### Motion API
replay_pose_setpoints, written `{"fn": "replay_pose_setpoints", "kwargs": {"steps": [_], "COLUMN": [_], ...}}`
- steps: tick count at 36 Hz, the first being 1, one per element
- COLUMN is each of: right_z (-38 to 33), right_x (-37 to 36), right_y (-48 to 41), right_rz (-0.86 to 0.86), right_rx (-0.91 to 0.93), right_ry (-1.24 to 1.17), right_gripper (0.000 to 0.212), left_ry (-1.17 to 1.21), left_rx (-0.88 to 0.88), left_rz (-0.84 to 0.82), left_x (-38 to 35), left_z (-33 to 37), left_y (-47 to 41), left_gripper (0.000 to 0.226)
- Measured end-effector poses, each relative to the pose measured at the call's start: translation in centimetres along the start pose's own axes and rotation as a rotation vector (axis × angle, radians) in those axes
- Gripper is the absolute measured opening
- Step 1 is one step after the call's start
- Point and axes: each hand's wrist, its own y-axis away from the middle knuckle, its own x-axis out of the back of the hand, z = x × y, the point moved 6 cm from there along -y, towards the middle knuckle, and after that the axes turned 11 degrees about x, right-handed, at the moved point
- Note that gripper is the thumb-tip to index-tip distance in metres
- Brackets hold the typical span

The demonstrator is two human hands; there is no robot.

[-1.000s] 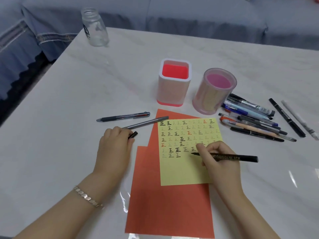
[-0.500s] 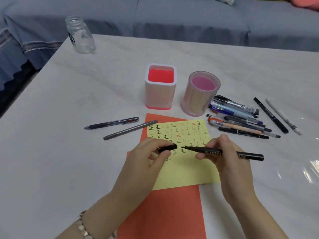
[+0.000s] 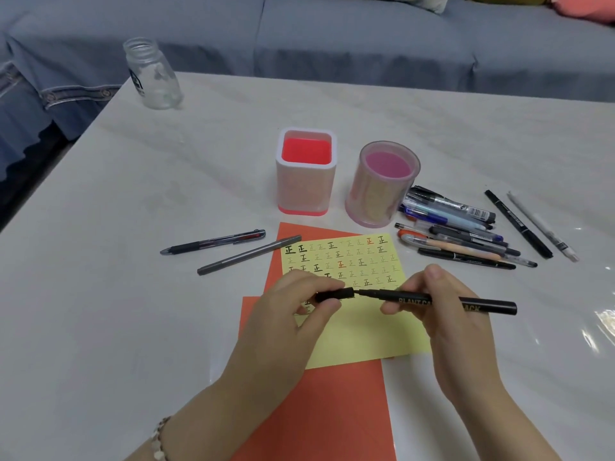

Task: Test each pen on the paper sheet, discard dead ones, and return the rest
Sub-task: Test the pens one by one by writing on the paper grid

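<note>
Over sheet [image 3: 359, 337]: left grip [image 3: 289, 314] pinches cap [image 3: 334, 295], right grip [image 3: 446, 311] clasps pen [image 3: 492, 306], tip at cap.

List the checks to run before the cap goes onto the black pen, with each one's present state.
1. Cap secured: the left hand pinches the cap. Ok.
2. Pen secured: the right hand has a grip on the black pen. Ok.
3. Alignment: the tip points into the cap's mouth, roughly in line. Ok.
4. Cap seated: the tip section shows between cap and barrel. Not ok.
5. Test mark on the yellow sheet: the hands cover that spot. Cannot tell.
6. Holders ready: the square holder and the round holder stand upright, mouths unobstructed. Ok.
</note>
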Motion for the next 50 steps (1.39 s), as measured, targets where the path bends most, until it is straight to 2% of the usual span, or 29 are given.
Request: {"fn": "replay_pose_setpoints", "kwargs": {"steps": [5,8,12,16,19,23,27,31,33,35,39,41,46,50], "right_z": [-0.4,-0.5,-0.6,-0.5,-0.4,-0.4,0.1,1.5,2.1,2.7,1.9,1.6,4.0,4.5], "right_x": [-0.3,-0.2,0.3,0.6,1.1,1.7,2.3,2.6,2.7,3.0,4.9,5.4,5.5,5.5], "right_y": [0.0,0.0,-0.4,-0.5,-0.6,-0.5,-0.8,-0.9,-1.2,-2.2,-6.0,-7.7,-10.4,-10.5], "right_rz": [-0.003,-0.009,0.015,0.017,0.057,0.067,-0.018,-0.163,-0.258,-0.327,-0.23,-0.21,-0.298,-0.296], "right_rx": [-0.006,-0.018,-0.043,-0.054,-0.036,-0.01,-0.035,-0.183,-0.211,-0.174,0.19,0.335,0.253,0.295], "right_ry": [0.033,0.035,0.014,-0.016,-0.03,-0.018,0.053,0.027,0.08,0.256,0.765,1.008,1.416,1.484], "right_gripper": [0.035,0.034,0.034,0.029,0.028,0.028,0.034,0.031,0.03,0.022,0.007,0.018,0.023,0.015], "left_ry": [-0.064,-0.094,-0.073,0.025,0.093,0.038,-0.114,0.07,0.071,-0.084,-0.267,-0.313,-0.44,-0.545], "left_rx": [-0.067,-0.112,-0.107,-0.039,0.033,0.046,0.089,0.323,0.352,0.264,0.099,0.065,0.022,0.037], "left_rz": [-0.048,-0.105,-0.168,-0.22,-0.259,-0.327,-0.494,-0.774,-0.704,-0.484,-0.083,0.049,0.248,0.314], "left_x": [-0.5,-1.0,-1.6,-2.3,-3.0,-4.0,-5.3,-7.1,-7.3,-6.5,-3.3,-1.5,2.3,4.7], "left_z": [0.6,0.9,1.1,1.2,1.4,1.7,1.1,0.2,-0.3,-0.8,-0.5,-0.5,-2.2,-4.9], "left_y": [0.0,0.0,-0.1,-0.4,-0.5,-0.9,-1.8,-1.2,-1.6,-2.5,-3.2,-3.1,-2.9,-3.1], "left_gripper": [0.032,0.02,0.015,0.027,0.026,0.027,0.021,0.018,0.017,0.019,0.019,0.021,0.022,0.017]}}
